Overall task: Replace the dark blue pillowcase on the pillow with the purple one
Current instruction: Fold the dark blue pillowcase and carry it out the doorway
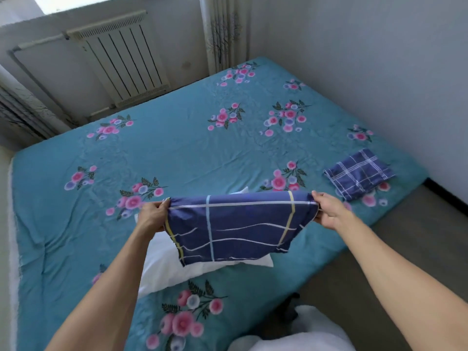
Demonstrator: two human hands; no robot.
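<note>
I hold a dark blue pillowcase (238,226) with white and yellow lines stretched out above the bed. My left hand (152,216) grips its left top corner and my right hand (326,211) grips its right top corner. The bare white pillow (167,269) lies on the bed under and behind the hanging cloth, partly hidden by it and by my left forearm. A folded purple checked pillowcase (359,173) lies flat near the bed's right edge, apart from both hands.
The bed (177,153) carries a teal flowered sheet. A radiator (121,57) and a curtain (222,31) stand at the far wall. A grey wall runs along the right. Bare floor (405,236) lies beside the bed on my right.
</note>
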